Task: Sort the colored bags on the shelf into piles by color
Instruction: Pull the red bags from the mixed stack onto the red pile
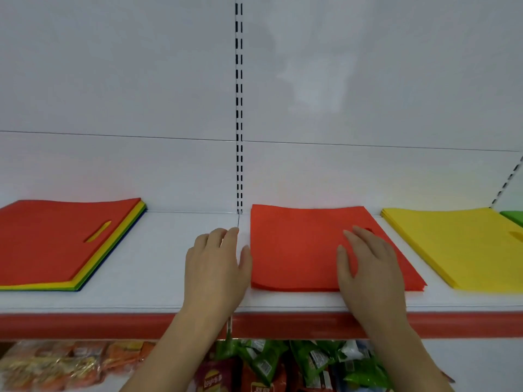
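White back panels fill the upper half of the frame, split by a slotted upright, and below them runs the white shelf [169,264] with its red front strip.

At the left edge of the frame lies the mixed stack [65,241], a red bag on top with yellow, green and a dark blue showing at its stepped edges, so unsorted bags remain. At the lower middle sits the red pile [297,250], several layers thick and squared up. To the right lies the yellow pile [452,244], also several layers, and at the far right edge a sliver of a green pile [512,217] shows.

I judge the sort partly done: three colour piles exist, the mixed stack is left, and no blue pile shows.

Both hands act as a flat grip with fingers apart, holding nothing. The left hand [215,267] rests on the bare shelf just beside the red pile's left edge; the right hand [368,264] lies flat on the red pile.

Snack packets [283,363] sit on the shelf below.
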Tool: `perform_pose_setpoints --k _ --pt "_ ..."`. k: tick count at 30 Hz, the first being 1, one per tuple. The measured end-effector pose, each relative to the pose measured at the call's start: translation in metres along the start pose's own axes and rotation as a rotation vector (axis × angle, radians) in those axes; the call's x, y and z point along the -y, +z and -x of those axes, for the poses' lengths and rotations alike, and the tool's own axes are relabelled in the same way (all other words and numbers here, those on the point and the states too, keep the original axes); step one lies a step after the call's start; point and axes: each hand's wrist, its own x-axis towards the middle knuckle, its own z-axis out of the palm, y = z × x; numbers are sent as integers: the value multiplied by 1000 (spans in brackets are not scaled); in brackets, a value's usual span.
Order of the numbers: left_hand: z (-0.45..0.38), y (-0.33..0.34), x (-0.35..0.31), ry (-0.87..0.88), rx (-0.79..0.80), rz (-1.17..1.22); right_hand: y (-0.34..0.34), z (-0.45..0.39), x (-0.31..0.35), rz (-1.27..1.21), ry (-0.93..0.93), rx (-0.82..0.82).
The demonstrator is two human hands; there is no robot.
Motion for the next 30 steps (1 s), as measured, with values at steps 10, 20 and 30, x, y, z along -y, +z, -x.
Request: perform_pose_setpoints --k 10,20,30 --pt "10 -66 149 -17 -93 -9 49 29 150 -55 -145 122" --pt "2 -126 339 -10 -126 -81 106 61 327 -104 -89 231" --pt "-18 -137 451 -139 21 -357 152 48 402 36 37 416"
